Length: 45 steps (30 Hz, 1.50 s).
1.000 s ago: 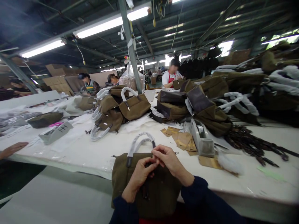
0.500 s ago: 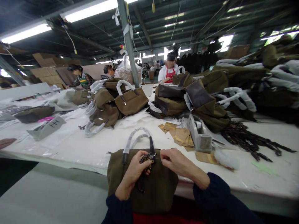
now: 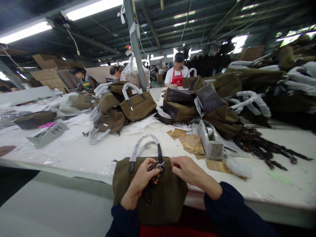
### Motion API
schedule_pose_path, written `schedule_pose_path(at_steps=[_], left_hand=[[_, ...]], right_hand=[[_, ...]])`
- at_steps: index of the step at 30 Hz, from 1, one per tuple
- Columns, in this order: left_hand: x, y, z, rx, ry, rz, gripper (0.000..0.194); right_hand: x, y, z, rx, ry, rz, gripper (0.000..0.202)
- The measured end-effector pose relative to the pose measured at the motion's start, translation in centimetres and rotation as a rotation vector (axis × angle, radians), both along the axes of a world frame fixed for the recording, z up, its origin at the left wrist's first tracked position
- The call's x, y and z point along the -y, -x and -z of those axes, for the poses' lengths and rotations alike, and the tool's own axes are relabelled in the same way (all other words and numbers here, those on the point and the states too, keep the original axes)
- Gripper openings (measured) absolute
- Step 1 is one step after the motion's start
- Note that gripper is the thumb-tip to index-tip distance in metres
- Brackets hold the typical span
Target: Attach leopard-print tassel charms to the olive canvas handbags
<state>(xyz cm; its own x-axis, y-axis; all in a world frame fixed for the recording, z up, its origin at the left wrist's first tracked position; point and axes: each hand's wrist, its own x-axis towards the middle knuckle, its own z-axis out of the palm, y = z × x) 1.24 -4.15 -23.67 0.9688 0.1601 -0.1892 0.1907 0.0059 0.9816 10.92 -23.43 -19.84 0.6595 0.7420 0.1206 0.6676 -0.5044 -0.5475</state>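
Note:
An olive-brown handbag hangs over the near edge of the white table, its paper-wrapped handles standing up. My left hand is closed on a dark braided strap with a metal clip at the bag's top edge. My right hand pinches the bag's top rim just right of the clip. Both sleeves are dark blue.
A grey tape dispenser and brown paper tags lie behind the bag. A pile of dark braided straps lies to the right. Heaps of handbags fill the table's far side. Several people work at the back, one in a red apron.
My hands moved apart: the right hand shifted right along the bag's rim, and the clip and strap came into view in my left hand. The view dropped and shifted slightly.

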Motion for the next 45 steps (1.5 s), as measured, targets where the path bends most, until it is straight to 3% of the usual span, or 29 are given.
schedule_pose_path(at_steps=[18,24,36,41,45], left_hand=[[-0.1,-0.4,0.5,0.038,0.031,-0.033,0.031],[-0.2,-0.4,0.7,0.068,0.070,-0.029,0.029],[-0.4,-0.3,0.3,0.043,0.117,-0.034,0.031],[-0.6,-0.2,0.5,0.067,0.136,-0.019,0.031],[-0.7,-0.3,0.6,0.063,0.139,-0.031,0.031]], right_hand=[[0.3,0.0,0.7,0.030,0.101,-0.001,0.017],[0.4,0.0,1.4,-0.035,-0.021,0.046,0.010],[0.3,0.1,2.0,-0.231,-0.317,0.021,0.018],[-0.3,-0.2,2.5,-0.271,-0.281,-0.062,0.009],[-0.2,-0.5,2.2,-0.213,-0.161,-0.095,0.003]])
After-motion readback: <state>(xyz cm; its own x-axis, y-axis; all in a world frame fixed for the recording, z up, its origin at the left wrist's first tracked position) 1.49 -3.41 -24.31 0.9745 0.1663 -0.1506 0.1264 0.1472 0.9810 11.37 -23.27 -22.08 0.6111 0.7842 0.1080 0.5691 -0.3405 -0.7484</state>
